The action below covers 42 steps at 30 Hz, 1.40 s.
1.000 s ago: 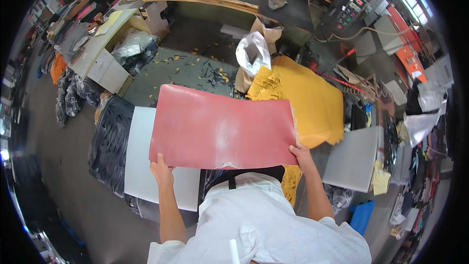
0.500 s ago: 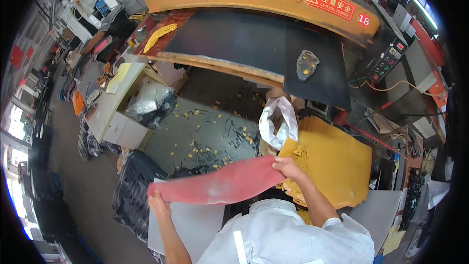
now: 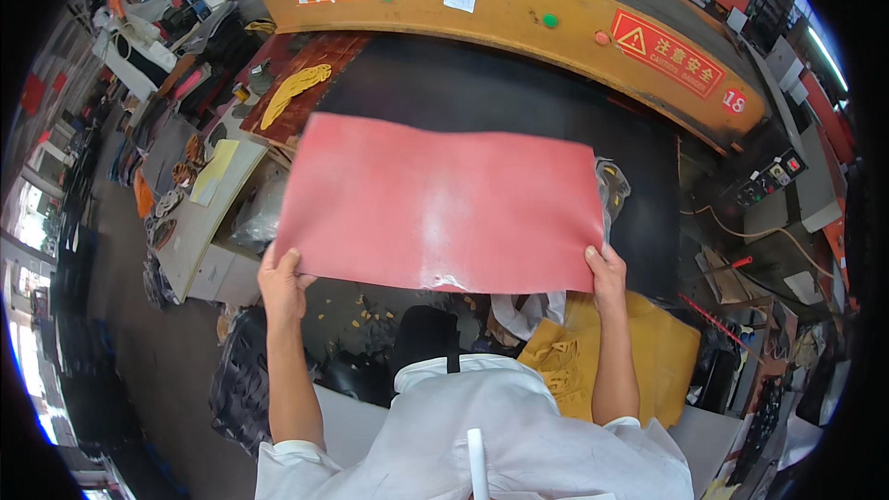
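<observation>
A wide pinkish-red sheet [image 3: 444, 204] is spread flat between my hands, raised at the front of the black press bed [image 3: 417, 74]. My left hand [image 3: 285, 280] pinches its near left corner, thumb on top. At the near right corner my right hand [image 3: 605, 273] grips it the same way. The sheet covers much of the bed's front part. Beyond its right edge, part of a grey metal cutting die [image 3: 611, 187] shows on the bed; the rest is hidden.
An orange-yellow machine beam [image 3: 519, 18] crosses above the bed. Yellow cut pieces [image 3: 296, 93] lie on the bed's left end. A control box [image 3: 773, 176] stands right. Stacked yellow sheets [image 3: 662, 343] lie near my right arm, a cluttered side table [image 3: 181, 231] left.
Both hands have moved forward and up with the red sheet, from near my body to the press bed. The sheet, seen narrow and slanted before, now shows its broad face.
</observation>
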Motion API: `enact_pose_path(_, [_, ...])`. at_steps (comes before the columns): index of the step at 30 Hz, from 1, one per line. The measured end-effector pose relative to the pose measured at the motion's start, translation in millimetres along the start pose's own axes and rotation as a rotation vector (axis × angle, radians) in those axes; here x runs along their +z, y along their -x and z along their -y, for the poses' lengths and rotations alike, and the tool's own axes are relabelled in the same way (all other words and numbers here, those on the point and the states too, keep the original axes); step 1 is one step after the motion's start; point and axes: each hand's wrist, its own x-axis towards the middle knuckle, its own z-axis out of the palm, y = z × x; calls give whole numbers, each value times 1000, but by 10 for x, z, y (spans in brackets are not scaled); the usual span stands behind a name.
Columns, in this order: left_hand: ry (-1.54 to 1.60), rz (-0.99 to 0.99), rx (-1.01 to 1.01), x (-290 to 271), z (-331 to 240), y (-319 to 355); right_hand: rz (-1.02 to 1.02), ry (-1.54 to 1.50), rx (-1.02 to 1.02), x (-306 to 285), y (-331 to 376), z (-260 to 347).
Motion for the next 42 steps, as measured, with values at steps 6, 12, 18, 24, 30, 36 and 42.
enact_pose_path(6, [-46, 132, -2, 630, 165, -1316, -51, 105, -53, 254, -625, -181])
enact_pose_path(12, [69, 202, 178, 915, -577, -2730, -248, 40, -182, 1208, -1404, 273])
enact_pose_path(18, [98, 351, -44, 1234, -172, -4575, -314, 65, -134, 1865, -2747, 74])
enact_pose_path(24, [-213, 312, -445, 1376, 1199, -5551, -298, 331, 259, 1879, -3467, -724])
enact_pose_path(30, [-234, 346, -414, 1655, 1402, -6019, -399, 408, 148, 1784, -3866, -768])
enact_pose_path(36, [-492, 311, -421, 2022, 1536, -6446, -438, 533, 306, 1650, -4293, -744])
enact_pose_path(42, [-782, 356, -288, 1885, 1589, -6513, -529, 564, 262, 1565, -4350, -939])
